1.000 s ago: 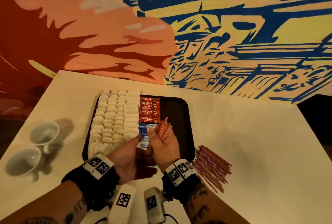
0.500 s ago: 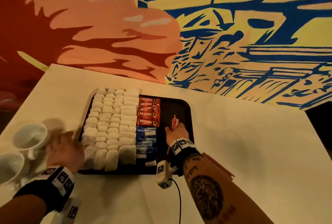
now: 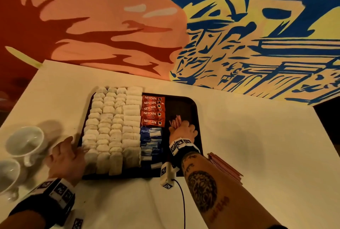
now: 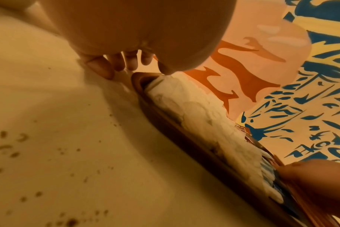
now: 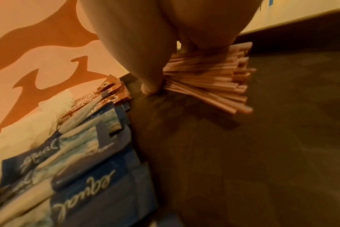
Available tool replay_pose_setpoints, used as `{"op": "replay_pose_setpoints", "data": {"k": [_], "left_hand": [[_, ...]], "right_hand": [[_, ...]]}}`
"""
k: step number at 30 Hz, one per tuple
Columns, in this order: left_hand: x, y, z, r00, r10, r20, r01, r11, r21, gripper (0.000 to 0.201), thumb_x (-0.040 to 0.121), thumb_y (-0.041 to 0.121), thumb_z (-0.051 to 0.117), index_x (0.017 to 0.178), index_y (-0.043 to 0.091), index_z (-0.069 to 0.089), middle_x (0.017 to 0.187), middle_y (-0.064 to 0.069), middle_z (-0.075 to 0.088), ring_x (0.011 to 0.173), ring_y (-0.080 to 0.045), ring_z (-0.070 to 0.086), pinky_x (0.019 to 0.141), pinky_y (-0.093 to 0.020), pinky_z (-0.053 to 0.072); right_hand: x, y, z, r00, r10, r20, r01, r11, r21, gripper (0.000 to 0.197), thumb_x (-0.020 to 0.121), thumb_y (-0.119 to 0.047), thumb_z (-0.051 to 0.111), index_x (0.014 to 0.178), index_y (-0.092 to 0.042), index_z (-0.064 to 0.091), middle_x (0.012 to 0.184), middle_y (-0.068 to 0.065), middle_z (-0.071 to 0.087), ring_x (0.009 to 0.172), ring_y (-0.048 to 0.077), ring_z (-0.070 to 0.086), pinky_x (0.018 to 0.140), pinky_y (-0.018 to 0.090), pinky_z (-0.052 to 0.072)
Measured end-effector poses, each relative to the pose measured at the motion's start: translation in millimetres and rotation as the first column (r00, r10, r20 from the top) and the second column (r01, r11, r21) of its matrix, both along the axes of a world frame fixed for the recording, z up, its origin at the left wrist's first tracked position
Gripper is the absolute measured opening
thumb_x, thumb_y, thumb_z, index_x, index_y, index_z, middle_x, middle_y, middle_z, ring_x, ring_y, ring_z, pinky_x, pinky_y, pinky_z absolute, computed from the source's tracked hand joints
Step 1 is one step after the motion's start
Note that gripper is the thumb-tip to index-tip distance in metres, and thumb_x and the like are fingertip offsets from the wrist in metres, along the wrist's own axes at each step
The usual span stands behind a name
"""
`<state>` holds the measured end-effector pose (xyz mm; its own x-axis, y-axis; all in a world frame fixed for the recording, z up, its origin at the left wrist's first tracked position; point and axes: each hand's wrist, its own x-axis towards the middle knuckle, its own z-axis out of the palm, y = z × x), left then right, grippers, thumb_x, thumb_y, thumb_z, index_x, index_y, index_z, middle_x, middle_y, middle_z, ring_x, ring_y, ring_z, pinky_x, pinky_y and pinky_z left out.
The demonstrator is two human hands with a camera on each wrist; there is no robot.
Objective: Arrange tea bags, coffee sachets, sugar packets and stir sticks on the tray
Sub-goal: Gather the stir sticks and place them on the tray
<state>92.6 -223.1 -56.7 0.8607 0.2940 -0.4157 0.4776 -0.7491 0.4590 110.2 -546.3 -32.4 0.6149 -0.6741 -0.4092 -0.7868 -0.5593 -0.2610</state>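
Bare tray point(image 3: 182, 107) floor at frame centre-right lies open; sachets point(image 3: 152, 110) wall its left, two cups point(image 3: 24, 144) crowd the lower-left surface point(image 3: 257, 155).

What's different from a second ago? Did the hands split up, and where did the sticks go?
Yes. The left hand let go of the bundle and moved out to the tray at its left edge, fingers now on the table beside it. The right hand carried the stir sticks forward and down over the tray's bare right strip, still gripping them. Tea bags, coffee sachets, sugar packets and the loose sticks stayed put.
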Motion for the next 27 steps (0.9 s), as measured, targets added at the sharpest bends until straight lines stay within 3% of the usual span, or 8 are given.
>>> {"op": "replay_pose_setpoints", "data": {"k": [6, 13, 15, 18, 22, 25, 27], "left_hand": [[3, 3, -13, 0.997, -0.024, 0.068, 0.021, 0.999, 0.043, 0.049, 0.1, 0.028, 0.049, 0.145, 0.014, 0.036, 0.148, -0.024, 0.037, 0.139, -0.041, 0.029, 0.116, -0.051, 0.017], [3, 6, -19, 0.999, 0.001, 0.038, -0.001, 1.0, 0.013, 0.06, 0.097, 0.043, 0.054, 0.147, 0.017, 0.033, 0.151, -0.021, 0.034, 0.141, -0.041, 0.026, 0.116, -0.053, 0.018], [3, 6, -18, 0.998, -0.005, 0.057, 0.004, 1.0, 0.015, 0.061, 0.097, 0.048, 0.05, 0.146, 0.015, 0.034, 0.15, -0.022, 0.035, 0.141, -0.04, 0.026, 0.116, -0.052, 0.016], [2, 3, -12, 0.997, 0.008, 0.078, -0.008, 1.0, -0.001, 0.078, 0.082, 0.059, 0.038, 0.145, 0.013, 0.036, 0.149, -0.024, 0.036, 0.14, -0.039, 0.028, 0.117, -0.052, 0.015], [0, -2, -4, 0.996, 0.027, 0.087, -0.025, 0.999, -0.022, 0.085, 0.076, 0.06, 0.032, 0.146, 0.012, 0.035, 0.149, -0.024, 0.035, 0.141, -0.039, 0.027, 0.117, -0.051, 0.014], [0, -3, -1, 0.997, 0.01, 0.073, -0.009, 1.0, -0.011, 0.081, 0.081, 0.059, 0.036, 0.146, 0.011, 0.034, 0.149, -0.026, 0.034, 0.14, -0.04, 0.028, 0.117, -0.052, 0.015], [1, -3, -1, 0.998, 0.001, 0.058, -0.001, 1.0, 0.003, 0.069, 0.094, 0.052, 0.044, 0.148, 0.012, 0.032, 0.151, -0.025, 0.032, 0.141, -0.04, 0.027, 0.118, -0.052, 0.015]], "right_hand": [[-12, -6, 8, 0.991, 0.084, -0.103, -0.089, 0.995, -0.042, 0.07, 0.089, -0.052, 0.066, 0.14, -0.013, 0.039, 0.143, 0.012, 0.037, 0.134, 0.033, 0.035, 0.108, 0.044, 0.037], [-18, -5, 7, 0.988, 0.129, -0.085, -0.129, 0.992, 0.008, 0.05, 0.096, -0.032, 0.061, 0.138, -0.012, 0.043, 0.142, 0.013, 0.04, 0.13, 0.033, 0.041, 0.105, 0.045, 0.043], [-17, -3, 9, 0.992, 0.113, -0.052, -0.112, 0.994, 0.02, 0.049, 0.096, -0.032, 0.061, 0.137, -0.011, 0.045, 0.141, 0.013, 0.042, 0.129, 0.033, 0.043, 0.105, 0.044, 0.043], [-16, -2, 10, 0.996, 0.075, -0.037, -0.074, 0.996, 0.04, 0.054, 0.093, -0.037, 0.065, 0.136, -0.011, 0.045, 0.139, 0.013, 0.042, 0.128, 0.033, 0.044, 0.105, 0.044, 0.043], [-8, -7, 14, 0.998, 0.042, -0.049, -0.04, 0.998, 0.051, 0.069, 0.09, -0.047, 0.065, 0.14, -0.01, 0.037, 0.141, 0.014, 0.039, 0.13, 0.035, 0.042, 0.106, 0.047, 0.043], [6, -17, 20, 0.996, 0.046, -0.075, -0.043, 0.999, 0.029, 0.075, 0.091, -0.051, 0.058, 0.146, -0.009, 0.031, 0.147, 0.015, 0.034, 0.135, 0.038, 0.037, 0.109, 0.051, 0.039], [17, -27, 24, 0.986, 0.133, -0.102, -0.133, 0.991, 0.006, 0.071, 0.092, -0.049, 0.055, 0.149, -0.013, 0.032, 0.15, 0.015, 0.033, 0.137, 0.037, 0.034, 0.11, 0.05, 0.037]]}}
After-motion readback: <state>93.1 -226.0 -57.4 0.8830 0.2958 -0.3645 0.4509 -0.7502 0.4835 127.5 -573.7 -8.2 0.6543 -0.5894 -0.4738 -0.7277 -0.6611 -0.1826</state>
